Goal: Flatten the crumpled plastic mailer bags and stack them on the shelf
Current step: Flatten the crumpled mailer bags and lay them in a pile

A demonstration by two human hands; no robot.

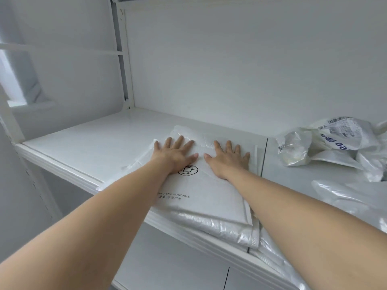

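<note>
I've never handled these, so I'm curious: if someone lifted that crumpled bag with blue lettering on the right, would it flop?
Probably yes: the crumpled bag is thin, creased film, so it would likely sag. It looks empty, so probably light. Its glossy sheen suggests it may slide on the shelf.

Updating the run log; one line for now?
left hand, right hand press flat; white printed plastic mailer bag; white shelf; crumpled plastic bags beside

Left hand (176, 155): bare, with a short, plain thumbnail.
Right hand (228, 161): bare, with a short, plain thumbnail.
Left forearm (94, 216): bare, uncovered to the lower left edge of the frame.
Right forearm (303, 206): bare, uncovered to the lower right edge.
</note>
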